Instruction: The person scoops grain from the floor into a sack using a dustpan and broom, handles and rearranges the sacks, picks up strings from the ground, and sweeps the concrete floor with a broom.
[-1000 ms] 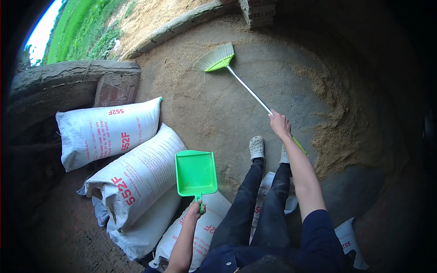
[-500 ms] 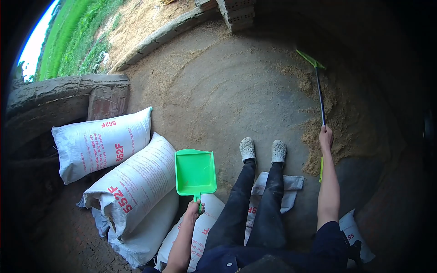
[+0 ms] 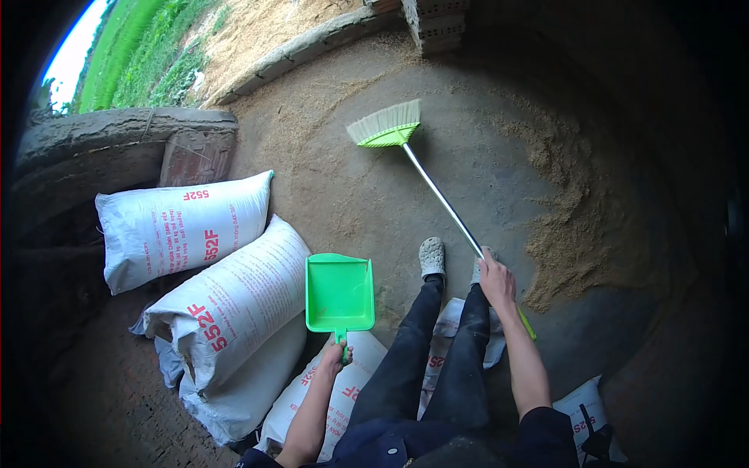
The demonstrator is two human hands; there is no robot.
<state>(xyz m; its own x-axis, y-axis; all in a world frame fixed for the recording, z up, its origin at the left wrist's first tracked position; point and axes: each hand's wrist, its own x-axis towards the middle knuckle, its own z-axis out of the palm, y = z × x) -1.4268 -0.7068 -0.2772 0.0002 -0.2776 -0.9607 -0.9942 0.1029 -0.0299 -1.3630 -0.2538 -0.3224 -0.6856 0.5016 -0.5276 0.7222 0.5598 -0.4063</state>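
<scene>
A green dustpan (image 3: 340, 292) hangs out in front of me on the left, its short handle gripped by my left hand (image 3: 335, 356). The pan looks bare apart from a few specks. My right hand (image 3: 497, 279) is wrapped round the metal handle of a broom (image 3: 442, 200). The broom's pale bristles and green head point forward and left, over the concrete floor; whether they touch it I cannot tell. Behind my right hand the yellow-green end of the handle sticks out. Loose tan husks or grain (image 3: 573, 234) lie in a curved band on the floor to the right.
Full white sacks (image 3: 226, 304) marked 552F are piled at left, close by the dustpan. Another sack (image 3: 583, 413) lies at lower right, and a flat one (image 3: 443, 335) under my legs. A low wall (image 3: 312, 47) and a brick pillar (image 3: 437, 27) edge the floor ahead.
My right hand has swung the broom from the far right across to the left, and its head now faces forward in the middle. The left hand and dustpan have barely moved.
</scene>
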